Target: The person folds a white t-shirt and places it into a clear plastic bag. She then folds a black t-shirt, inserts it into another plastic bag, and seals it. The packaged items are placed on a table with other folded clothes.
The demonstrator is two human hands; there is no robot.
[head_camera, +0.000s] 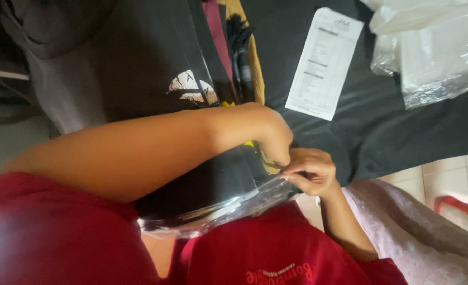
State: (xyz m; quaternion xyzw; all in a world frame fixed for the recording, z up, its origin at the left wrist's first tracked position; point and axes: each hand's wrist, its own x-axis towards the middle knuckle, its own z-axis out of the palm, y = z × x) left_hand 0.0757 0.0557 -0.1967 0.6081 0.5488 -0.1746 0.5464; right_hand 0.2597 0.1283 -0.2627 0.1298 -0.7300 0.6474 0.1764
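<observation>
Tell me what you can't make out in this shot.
- Head view: left hand fingers, curled out of sight behind the knuckles.
- Clear plastic bag: its contents, blurred by glare.
- Paper slip: print too small.
- Pile of clear bags: cut off by the top-right edge.

White paper slip (325, 62) on black cloth (403, 132); clear plastic bags (434, 53) beside.
</observation>
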